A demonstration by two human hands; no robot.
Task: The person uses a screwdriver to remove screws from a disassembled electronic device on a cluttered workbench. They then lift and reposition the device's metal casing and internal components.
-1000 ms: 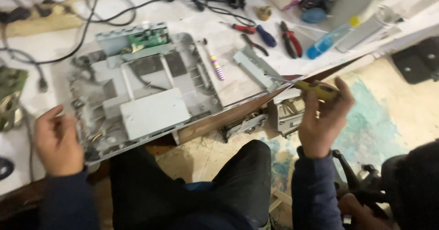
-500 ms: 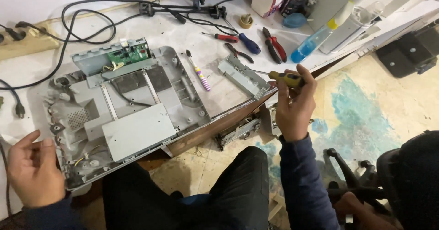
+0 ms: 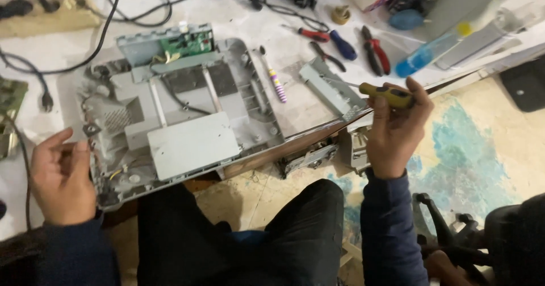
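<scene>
Cluttered white tabletop point(image 3: 244, 22) carried an opened grey chassis point(image 3: 176, 115). Left hand point(image 3: 61, 175), fingers loosely curled and empty, touched its left edge. Right hand point(image 3: 397, 128) clasped a yellow-handled screwdriver point(image 3: 386, 94), shaft lying leftward toward the chassis.

Soft, even light falls from above, with a cool, slightly dull cast and no hard-edged shadows. The white worktop point(image 3: 238, 19) is the brightest area and looks a little washed out along the top edge, while the dark clothing at the bottom sinks into near-black with little detail. A faint shadow lies under the near edge of the grey chassis point(image 3: 170, 110). The picture is soft throughout, with smeared fine detail; the cables at the top and the chair at the lower right are the blurriest. Straight edges bow slightly toward the corners.
</scene>
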